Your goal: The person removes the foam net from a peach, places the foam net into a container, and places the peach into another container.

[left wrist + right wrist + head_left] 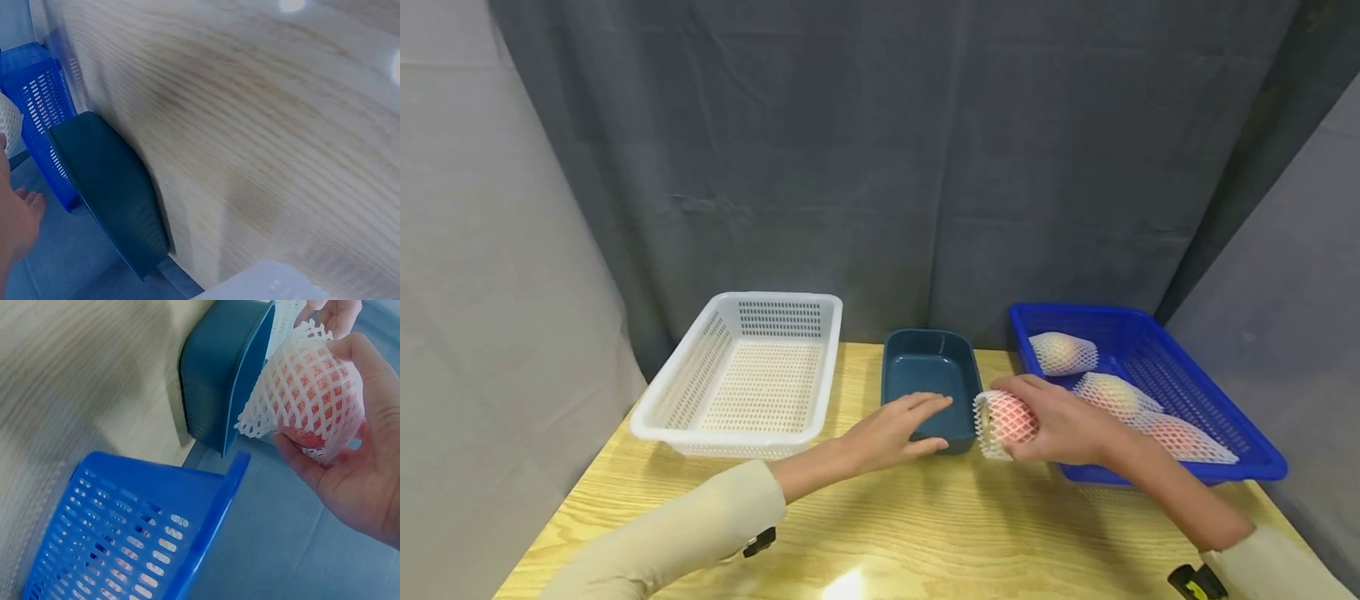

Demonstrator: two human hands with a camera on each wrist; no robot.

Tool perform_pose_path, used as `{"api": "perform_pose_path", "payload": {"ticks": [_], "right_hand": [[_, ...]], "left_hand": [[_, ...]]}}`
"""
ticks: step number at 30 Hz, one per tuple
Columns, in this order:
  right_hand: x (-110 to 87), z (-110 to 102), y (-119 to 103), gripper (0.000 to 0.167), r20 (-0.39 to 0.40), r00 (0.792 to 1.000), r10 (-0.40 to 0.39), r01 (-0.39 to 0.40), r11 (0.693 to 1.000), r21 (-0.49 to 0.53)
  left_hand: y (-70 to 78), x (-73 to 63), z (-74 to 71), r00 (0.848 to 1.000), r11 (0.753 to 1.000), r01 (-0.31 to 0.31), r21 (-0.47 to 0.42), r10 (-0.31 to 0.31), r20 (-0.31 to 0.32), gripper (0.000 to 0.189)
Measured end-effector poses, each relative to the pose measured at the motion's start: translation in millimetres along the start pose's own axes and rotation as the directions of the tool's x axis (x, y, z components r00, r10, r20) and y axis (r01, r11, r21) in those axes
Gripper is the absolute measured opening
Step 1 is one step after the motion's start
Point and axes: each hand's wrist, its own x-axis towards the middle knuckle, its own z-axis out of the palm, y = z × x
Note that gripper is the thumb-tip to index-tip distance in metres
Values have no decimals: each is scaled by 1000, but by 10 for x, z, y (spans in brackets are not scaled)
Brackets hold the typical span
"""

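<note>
My right hand (1063, 423) grips a red, apple-like fruit (1015, 417) in a white foam net, raised beside the right rim of the dark teal dish (931, 335). In the right wrist view the fingers and thumb curl round the netted fruit (315, 394), and the loose net end sticks out past it. My left hand (891, 433) hovers over the dish's near left side, fingers straight, thumb apart, holding nothing. The blue basket (1206, 379) on the right holds netted fruits: a pale one (1063, 353) at the back, another pale one (1111, 393), and a reddish one (1183, 437) in front.
A white perforated basket (831, 367) stands on the left of the wooden table (925, 525), with only its slotted floor showing inside. Behind the containers hangs a dark grey curtain (820, 167). Lighter grey cloth (497, 292) borders the left side.
</note>
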Motion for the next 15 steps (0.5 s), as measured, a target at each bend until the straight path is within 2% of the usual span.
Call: {"api": "perform_pose_path", "payload": {"ticks": [8,15], "right_hand": [[-13,65,-89,72,40,999,-8,6,999,38],[-6,193,-141,73,46,998,-45,42,996,76]], "left_hand": [[28,-95,-7,1000,999,-7,35,7,-1,63],[43,-158,3,1000,998,-5,56,4,18,65]]}}
